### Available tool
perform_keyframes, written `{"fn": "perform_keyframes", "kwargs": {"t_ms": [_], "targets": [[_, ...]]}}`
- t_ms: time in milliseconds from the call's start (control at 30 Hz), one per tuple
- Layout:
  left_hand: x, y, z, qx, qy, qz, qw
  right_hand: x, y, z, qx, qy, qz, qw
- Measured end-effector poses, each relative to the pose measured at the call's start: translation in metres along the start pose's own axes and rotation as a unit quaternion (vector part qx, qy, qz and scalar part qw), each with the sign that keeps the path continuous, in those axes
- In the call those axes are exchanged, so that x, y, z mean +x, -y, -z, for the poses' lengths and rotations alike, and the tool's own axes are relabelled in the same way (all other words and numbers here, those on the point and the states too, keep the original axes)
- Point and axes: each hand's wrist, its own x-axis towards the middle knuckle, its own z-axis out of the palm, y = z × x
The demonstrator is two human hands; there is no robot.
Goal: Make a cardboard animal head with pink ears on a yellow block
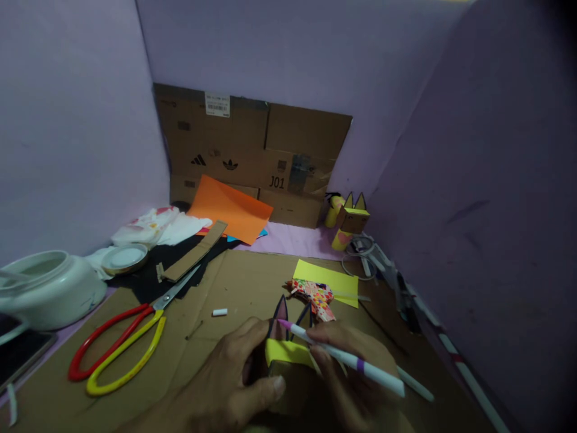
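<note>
My left hand [234,376] is closed around a small cardboard box figure [288,355] with a yellow top and two pointed dark ears, low in the middle of the view. My right hand [347,373] grips a white marker with a purple tip [347,359]. The marker's tip rests near the base of the figure's ears. A floral-patterned glue gun [315,296] lies just beyond the ears, on the cardboard work mat [234,282].
Large red-and-yellow scissors [121,340] lie at left, with a white pot [47,288] and a lid [124,257] beyond. Yellow paper [327,278], orange paper [232,207], a cardboard strip [196,252], a finished cat-eared figure [350,224] and a flattened carton [252,150] fill the back.
</note>
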Motion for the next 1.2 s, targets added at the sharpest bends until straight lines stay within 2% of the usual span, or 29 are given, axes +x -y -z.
{"fn": "perform_keyframes", "kwargs": {"t_ms": [200,367,533,667,767,933,1200], "targets": [[0.000,-0.001,0.000,-0.007,0.002,0.007,1.000,0.000,0.002,-0.003,-0.021,-0.008,0.016,1.000],[0.000,-0.004,0.001,-0.014,0.005,0.008,1.000,0.002,0.004,0.000,-0.003,-0.006,-0.002,1.000],[0.001,-0.002,0.001,-0.010,0.005,0.008,1.000,0.006,0.003,-0.001,-0.023,-0.044,0.018,0.999],[0.000,-0.002,0.001,0.006,-0.003,0.008,1.000,0.005,-0.001,-0.001,-0.030,-0.021,0.051,0.998],[0.000,-0.002,0.000,0.011,-0.009,0.014,1.000,0.000,-0.003,0.000,-0.027,-0.008,0.040,0.999],[-0.001,-0.001,0.001,-0.003,-0.001,0.012,1.000,-0.001,-0.004,0.000,-0.010,-0.022,0.005,1.000],[0.000,-0.001,0.000,-0.004,0.001,0.008,1.000,-0.004,-0.004,0.001,-0.040,-0.019,0.021,0.999]]}}
